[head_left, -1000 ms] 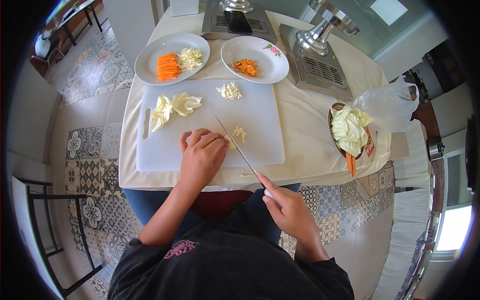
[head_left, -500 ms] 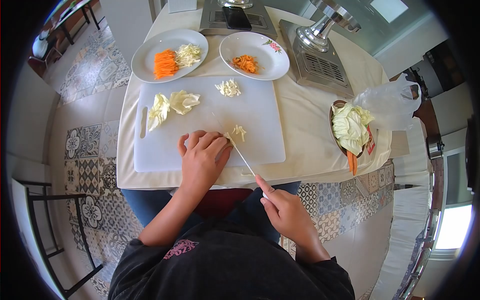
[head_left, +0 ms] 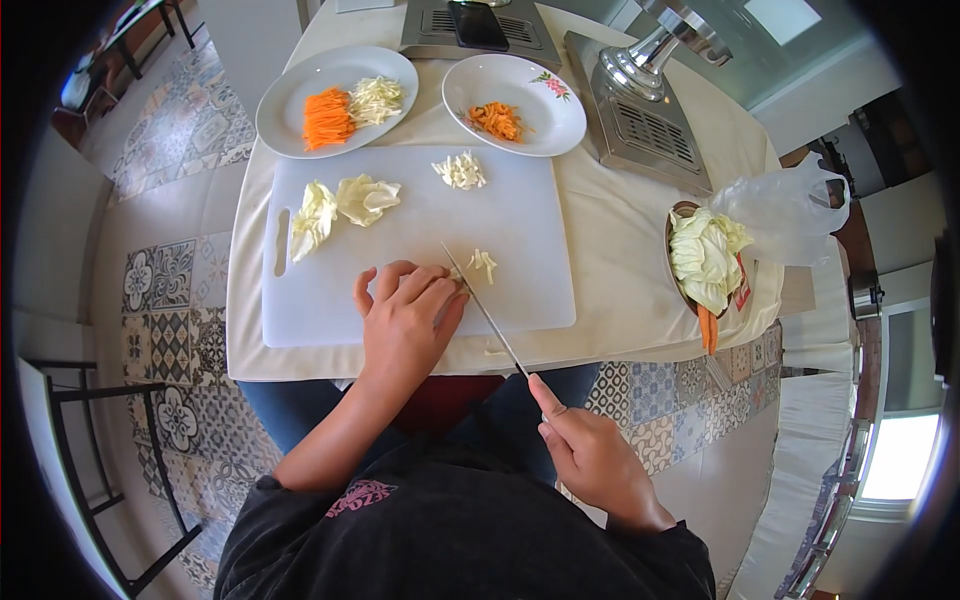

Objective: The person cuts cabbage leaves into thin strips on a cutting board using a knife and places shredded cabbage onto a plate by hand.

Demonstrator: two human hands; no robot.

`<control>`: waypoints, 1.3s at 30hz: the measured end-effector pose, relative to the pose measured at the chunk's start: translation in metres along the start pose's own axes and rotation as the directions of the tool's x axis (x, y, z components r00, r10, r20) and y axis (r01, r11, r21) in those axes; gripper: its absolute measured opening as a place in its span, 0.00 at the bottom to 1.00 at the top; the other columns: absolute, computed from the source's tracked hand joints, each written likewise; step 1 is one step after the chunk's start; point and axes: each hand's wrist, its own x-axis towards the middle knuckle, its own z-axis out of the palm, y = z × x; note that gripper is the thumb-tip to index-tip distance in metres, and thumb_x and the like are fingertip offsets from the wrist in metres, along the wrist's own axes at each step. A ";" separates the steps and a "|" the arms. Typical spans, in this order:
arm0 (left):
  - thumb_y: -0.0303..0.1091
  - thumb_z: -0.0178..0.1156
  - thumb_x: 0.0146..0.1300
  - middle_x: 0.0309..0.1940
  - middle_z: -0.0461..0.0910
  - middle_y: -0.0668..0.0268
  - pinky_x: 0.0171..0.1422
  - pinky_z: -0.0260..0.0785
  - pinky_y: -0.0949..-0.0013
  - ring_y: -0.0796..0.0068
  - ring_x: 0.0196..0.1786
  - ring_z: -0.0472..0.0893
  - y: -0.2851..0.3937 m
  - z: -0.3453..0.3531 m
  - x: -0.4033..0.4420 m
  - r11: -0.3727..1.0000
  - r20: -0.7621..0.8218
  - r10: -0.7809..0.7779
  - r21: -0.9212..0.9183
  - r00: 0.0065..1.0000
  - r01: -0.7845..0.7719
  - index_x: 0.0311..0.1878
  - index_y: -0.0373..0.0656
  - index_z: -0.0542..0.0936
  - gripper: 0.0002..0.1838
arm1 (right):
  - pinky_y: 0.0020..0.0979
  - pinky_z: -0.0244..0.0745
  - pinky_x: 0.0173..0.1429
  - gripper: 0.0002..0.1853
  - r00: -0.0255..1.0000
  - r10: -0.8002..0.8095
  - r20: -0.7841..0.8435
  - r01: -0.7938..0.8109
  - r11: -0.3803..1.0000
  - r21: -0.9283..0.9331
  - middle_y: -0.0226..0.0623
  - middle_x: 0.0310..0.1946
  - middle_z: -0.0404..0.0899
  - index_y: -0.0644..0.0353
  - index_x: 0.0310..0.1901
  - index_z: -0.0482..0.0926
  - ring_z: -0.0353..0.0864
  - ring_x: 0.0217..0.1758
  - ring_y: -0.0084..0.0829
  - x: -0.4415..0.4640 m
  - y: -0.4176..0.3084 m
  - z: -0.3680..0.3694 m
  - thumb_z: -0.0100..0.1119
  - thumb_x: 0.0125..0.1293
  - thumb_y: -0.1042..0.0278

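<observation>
My right hand [head_left: 590, 450] grips the handle of a knife [head_left: 489, 318], whose thin blade slants up and left over the white cutting board [head_left: 330, 305]. Beside the blade, my left hand [head_left: 408, 310] presses a small pale piece of cabbage [head_left: 456, 272] down with curled fingers that mostly cover it. A few cut cabbage strips [head_left: 483, 264] lie just right of the blade. Farther back on the board sits a pile of cabbage shreds [head_left: 459, 171]. Two cabbage leaves [head_left: 340, 208] rest at the board's left.
Behind the board, an oval plate [head_left: 283, 105] holds carrot sticks and pale shreds; a flowered plate [head_left: 555, 120] holds carrot bits. Metal stands [head_left: 640, 120] are at the back, one bearing a phone [head_left: 478, 25]. At right, a bowl contains cabbage [head_left: 705, 258] and carrots [head_left: 708, 330], near a plastic bag [head_left: 790, 205].
My right hand has moved slightly right and down with the knife, whose blade now stands a little right of my left fingertips. My left hand stays in place on the cabbage.
</observation>
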 end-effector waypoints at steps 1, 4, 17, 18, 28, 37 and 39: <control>0.35 0.74 0.55 0.43 0.84 0.78 0.67 0.55 0.49 0.70 0.52 0.79 0.000 0.000 0.000 1.000 -0.002 0.002 0.002 1.000 -0.002 0.35 0.52 0.84 0.07 | 0.46 0.75 0.39 0.33 1.000 -0.022 -0.019 0.022 1.000 0.013 0.49 0.26 0.77 0.54 0.77 0.63 0.79 0.29 0.50 0.002 0.002 0.002 0.56 0.70 0.76; 0.35 0.73 0.55 0.43 0.84 0.79 0.67 0.55 0.49 0.71 0.53 0.79 -0.001 0.000 0.000 1.000 0.001 0.005 -0.003 1.000 -0.005 0.35 0.52 0.85 0.06 | 0.47 0.76 0.40 0.33 0.996 -0.068 -0.058 0.072 0.996 0.053 0.50 0.27 0.78 0.54 0.77 0.62 0.80 0.30 0.51 0.009 0.008 0.009 0.55 0.71 0.76; 0.34 0.74 0.55 0.43 0.84 0.79 0.67 0.56 0.49 0.71 0.52 0.79 0.001 0.000 -0.001 1.000 -0.014 0.015 0.019 1.000 -0.014 0.37 0.52 0.85 0.07 | 0.47 0.75 0.44 0.31 0.970 -0.163 -0.179 0.183 0.978 0.102 0.53 0.29 0.79 0.58 0.76 0.63 0.80 0.34 0.53 0.054 0.024 0.033 0.54 0.72 0.76; 0.34 0.74 0.54 0.43 0.84 0.79 0.67 0.56 0.49 0.71 0.52 0.79 0.002 0.001 -0.001 1.000 -0.021 0.016 0.027 1.000 -0.015 0.37 0.52 0.85 0.08 | 0.47 0.75 0.44 0.31 0.971 -0.162 -0.174 0.182 0.978 0.106 0.53 0.29 0.79 0.58 0.76 0.63 0.80 0.34 0.53 0.057 0.023 0.033 0.54 0.72 0.75; 0.35 0.72 0.57 0.45 0.83 0.77 0.67 0.56 0.45 0.70 0.54 0.78 0.002 0.003 -0.002 0.997 -0.032 -0.002 0.081 0.999 0.005 0.41 0.51 0.83 0.09 | 0.46 0.76 0.41 0.30 0.988 -0.096 -0.120 0.096 0.995 -0.005 0.47 0.29 0.77 0.47 0.75 0.67 0.81 0.33 0.49 0.041 0.017 0.020 0.56 0.72 0.72; 0.34 0.71 0.58 0.46 0.84 0.76 0.68 0.55 0.45 0.70 0.55 0.78 0.000 0.001 -0.003 1.000 -0.015 -0.004 0.025 1.000 0.004 0.42 0.51 0.83 0.09 | 0.50 0.76 0.43 0.31 0.978 -0.101 -0.184 0.078 0.989 -0.124 0.54 0.38 0.83 0.61 0.77 0.57 0.83 0.39 0.55 0.034 0.034 0.012 0.51 0.75 0.69; 0.34 0.71 0.58 0.45 0.85 0.76 0.68 0.55 0.46 0.70 0.55 0.79 0.000 0.001 -0.003 1.000 -0.026 -0.019 0.008 0.999 0.019 0.42 0.51 0.84 0.09 | 0.52 0.76 0.44 0.29 0.979 -0.115 -0.166 0.092 0.985 -0.143 0.56 0.38 0.83 0.67 0.74 0.58 0.83 0.40 0.58 0.032 0.035 0.009 0.50 0.76 0.68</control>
